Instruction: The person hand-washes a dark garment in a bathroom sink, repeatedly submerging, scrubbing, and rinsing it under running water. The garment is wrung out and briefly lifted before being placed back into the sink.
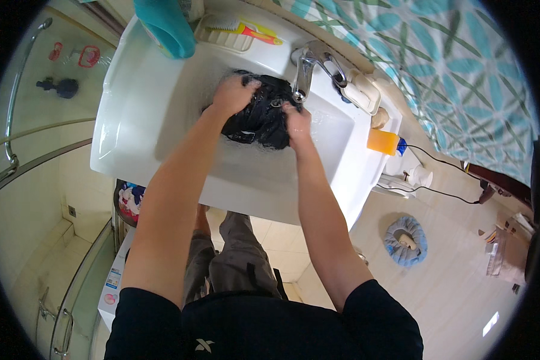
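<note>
Black wet cloth, perhaps a garment [261, 117], lies bunched in the water of a white sink [162, 90]. On its left side my left hand [235, 95] is closed on the fabric, fingers curled into it. My right hand [297, 122] grips the right edge of the same cloth, just below the spout of the chrome faucet [304, 75]. Fingertips of both hands are partly hidden by the cloth and the water. Whether water runs from the spout I cannot tell.
A teal bottle [168, 30] and a soap tray [225, 37] with a yellow-handled brush [261, 33] stand on the sink's far rim. To the right are a soap dish [361, 93] and an orange block [383, 143]. A patterned curtain [438, 60] hangs at far right.
</note>
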Action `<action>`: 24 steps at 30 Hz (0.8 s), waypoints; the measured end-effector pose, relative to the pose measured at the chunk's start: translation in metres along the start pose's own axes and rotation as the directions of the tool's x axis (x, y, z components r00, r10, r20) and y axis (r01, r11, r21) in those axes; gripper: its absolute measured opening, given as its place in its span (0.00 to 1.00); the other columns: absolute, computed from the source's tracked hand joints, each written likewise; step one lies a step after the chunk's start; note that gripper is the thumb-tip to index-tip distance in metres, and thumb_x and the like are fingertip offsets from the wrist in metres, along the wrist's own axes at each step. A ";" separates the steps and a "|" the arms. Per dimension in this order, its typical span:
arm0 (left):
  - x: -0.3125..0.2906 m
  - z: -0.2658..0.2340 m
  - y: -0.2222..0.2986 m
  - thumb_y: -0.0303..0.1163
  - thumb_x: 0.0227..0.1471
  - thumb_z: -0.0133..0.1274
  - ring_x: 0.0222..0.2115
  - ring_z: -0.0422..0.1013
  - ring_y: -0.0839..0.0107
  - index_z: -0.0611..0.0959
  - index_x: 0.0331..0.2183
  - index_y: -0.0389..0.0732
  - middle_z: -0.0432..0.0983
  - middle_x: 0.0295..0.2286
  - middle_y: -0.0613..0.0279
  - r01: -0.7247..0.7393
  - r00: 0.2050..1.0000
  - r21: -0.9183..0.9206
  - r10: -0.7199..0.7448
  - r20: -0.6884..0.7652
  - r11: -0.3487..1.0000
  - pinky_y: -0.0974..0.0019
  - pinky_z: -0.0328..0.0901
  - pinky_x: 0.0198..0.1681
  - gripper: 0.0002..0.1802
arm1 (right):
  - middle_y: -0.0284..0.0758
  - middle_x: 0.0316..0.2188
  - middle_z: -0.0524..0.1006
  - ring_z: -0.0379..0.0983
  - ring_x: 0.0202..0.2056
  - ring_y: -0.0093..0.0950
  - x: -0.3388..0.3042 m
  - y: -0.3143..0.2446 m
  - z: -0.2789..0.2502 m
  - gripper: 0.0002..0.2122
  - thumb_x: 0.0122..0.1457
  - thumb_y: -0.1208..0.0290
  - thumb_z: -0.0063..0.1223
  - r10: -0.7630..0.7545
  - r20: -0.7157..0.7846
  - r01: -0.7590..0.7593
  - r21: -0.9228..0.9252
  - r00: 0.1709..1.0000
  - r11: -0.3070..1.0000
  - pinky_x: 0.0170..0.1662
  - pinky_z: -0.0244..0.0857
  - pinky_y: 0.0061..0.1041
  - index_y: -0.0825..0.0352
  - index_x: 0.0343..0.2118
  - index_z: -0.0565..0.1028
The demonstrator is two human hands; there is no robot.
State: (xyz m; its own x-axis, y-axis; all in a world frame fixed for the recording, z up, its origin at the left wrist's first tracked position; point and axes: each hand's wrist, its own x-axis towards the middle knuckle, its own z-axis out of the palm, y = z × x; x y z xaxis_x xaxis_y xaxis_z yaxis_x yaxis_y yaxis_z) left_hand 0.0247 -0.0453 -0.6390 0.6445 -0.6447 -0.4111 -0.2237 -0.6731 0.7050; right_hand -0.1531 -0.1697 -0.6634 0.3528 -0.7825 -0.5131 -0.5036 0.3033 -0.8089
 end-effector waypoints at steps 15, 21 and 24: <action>-0.143 -0.119 0.059 0.21 0.44 0.66 0.43 0.76 0.72 0.82 0.46 0.36 0.79 0.38 0.62 -0.269 0.929 -0.753 0.369 -0.038 0.600 0.66 0.71 0.48 0.23 | 0.44 0.49 0.78 0.79 0.48 0.37 -0.162 -0.129 -0.122 0.25 0.56 0.87 0.46 -0.421 0.109 0.206 0.747 0.901 0.632 0.55 0.76 0.36 0.70 0.59 0.71; -0.136 -0.092 0.015 0.19 0.40 0.55 0.61 0.65 0.57 0.74 0.60 0.47 0.69 0.59 0.54 -0.440 0.875 -0.467 0.482 -0.032 0.767 0.59 0.57 0.67 0.41 | 0.46 0.52 0.78 0.77 0.53 0.39 -0.122 -0.100 -0.109 0.33 0.46 0.87 0.39 -0.263 0.166 0.111 0.608 0.951 0.786 0.60 0.71 0.34 0.72 0.60 0.73; -0.119 -0.059 -0.014 0.32 0.47 0.62 0.66 0.57 0.39 0.72 0.65 0.56 0.58 0.68 0.47 -0.398 0.917 -0.079 0.398 -0.011 0.914 0.42 0.54 0.70 0.42 | 0.41 0.49 0.80 0.77 0.52 0.37 -0.093 -0.052 -0.090 0.28 0.50 0.83 0.49 -0.264 0.109 0.279 -0.158 0.958 0.947 0.57 0.71 0.32 0.65 0.58 0.77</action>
State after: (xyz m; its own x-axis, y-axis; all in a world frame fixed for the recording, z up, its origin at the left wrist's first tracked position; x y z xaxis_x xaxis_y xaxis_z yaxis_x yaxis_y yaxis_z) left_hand -0.0055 0.0625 -0.5656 0.5103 -0.8553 -0.0899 -0.4034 -0.3303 0.8534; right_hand -0.2309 -0.1619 -0.5472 0.5571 -0.7708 -0.3092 -0.5031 -0.0169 -0.8641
